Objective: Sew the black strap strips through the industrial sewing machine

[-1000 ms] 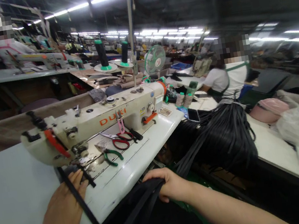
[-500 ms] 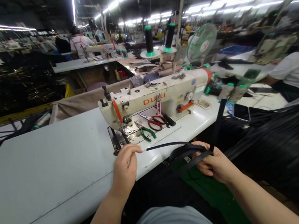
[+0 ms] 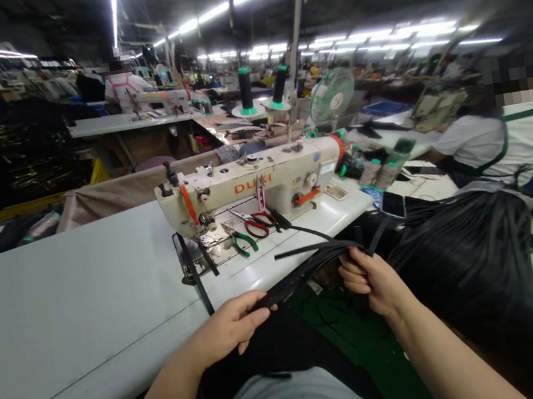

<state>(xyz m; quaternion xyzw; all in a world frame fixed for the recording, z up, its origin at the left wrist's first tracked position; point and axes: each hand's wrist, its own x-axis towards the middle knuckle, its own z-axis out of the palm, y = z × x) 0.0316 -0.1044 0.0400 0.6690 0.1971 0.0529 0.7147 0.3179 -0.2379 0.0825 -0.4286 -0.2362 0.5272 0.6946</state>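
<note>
My left hand (image 3: 226, 327) lies near the front edge of the white sewing table (image 3: 71, 304), its fingers over one end of a bunch of black straps (image 3: 308, 268). My right hand (image 3: 373, 280) grips the other end of that bunch, just off the table edge. A single black strap (image 3: 192, 272) hangs from the needle area of the cream DUKI sewing machine (image 3: 249, 189). Both hands are a short way in front of the machine.
Red-handled scissors (image 3: 255, 226) and green-handled pliers (image 3: 240, 242) lie below the machine head. A large pile of black straps (image 3: 468, 258) sits to the right, beside a phone (image 3: 393, 204). A co-worker (image 3: 505, 141) sits at the right, with a fan (image 3: 331, 96) behind the machine.
My left hand has dropped toward the table edge and now lies over the strap bunch. The strap end that stood up from my right hand is gone. The view has shifted slightly.
</note>
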